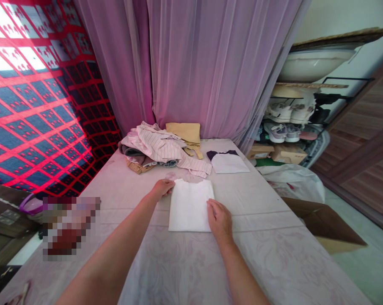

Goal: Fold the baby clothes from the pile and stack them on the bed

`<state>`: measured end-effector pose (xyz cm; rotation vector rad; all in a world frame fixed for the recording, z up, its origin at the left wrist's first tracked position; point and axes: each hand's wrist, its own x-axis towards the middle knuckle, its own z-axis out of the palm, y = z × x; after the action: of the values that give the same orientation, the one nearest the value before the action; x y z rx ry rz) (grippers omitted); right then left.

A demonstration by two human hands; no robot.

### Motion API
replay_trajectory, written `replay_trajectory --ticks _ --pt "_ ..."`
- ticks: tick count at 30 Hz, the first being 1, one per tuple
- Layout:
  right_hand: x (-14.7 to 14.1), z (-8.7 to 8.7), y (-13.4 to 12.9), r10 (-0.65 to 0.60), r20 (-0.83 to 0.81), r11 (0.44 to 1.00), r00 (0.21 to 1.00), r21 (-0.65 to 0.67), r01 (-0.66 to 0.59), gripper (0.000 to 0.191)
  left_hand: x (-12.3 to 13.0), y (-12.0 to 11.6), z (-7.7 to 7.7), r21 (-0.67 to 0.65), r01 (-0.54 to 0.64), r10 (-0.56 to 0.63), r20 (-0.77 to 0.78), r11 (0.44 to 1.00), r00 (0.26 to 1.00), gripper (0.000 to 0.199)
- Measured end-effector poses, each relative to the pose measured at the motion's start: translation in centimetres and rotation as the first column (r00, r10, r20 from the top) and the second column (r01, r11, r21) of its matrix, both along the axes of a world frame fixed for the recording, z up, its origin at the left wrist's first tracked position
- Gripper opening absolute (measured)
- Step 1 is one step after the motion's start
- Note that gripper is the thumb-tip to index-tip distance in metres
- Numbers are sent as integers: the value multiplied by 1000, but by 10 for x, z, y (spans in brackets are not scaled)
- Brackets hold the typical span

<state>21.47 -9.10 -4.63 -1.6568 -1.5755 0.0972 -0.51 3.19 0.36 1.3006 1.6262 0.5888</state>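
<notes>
One wide view looks from the person's head, forward and down along a sheet-covered surface (283, 262), close above the left hand (162, 189) and right hand (219, 221) entering from the bottom edge, and faces a purple curtain (197, 63) at upper middle.

bright daylight, bent wide-angle view
glare washes out the upper part of the red grid panel (16, 55); edges bow; one patch (70, 228) is pixelated.

A folded garment (189, 207) lies on the sheet-covered table (257, 212). From it, a heap of clothes (153, 146) lies at eleven o'clock, a folded shirt (227, 163) at one, shoes (286, 127) on a rack at two, and a cardboard box (324, 224) beside the table at three.
</notes>
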Motion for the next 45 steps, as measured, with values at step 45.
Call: replay_trajectory --ticks 45 --pt "2 -1 0 28 -32 999 999 21 -27 33 20 -32 0 512 532 -162 -600 675 783 34"
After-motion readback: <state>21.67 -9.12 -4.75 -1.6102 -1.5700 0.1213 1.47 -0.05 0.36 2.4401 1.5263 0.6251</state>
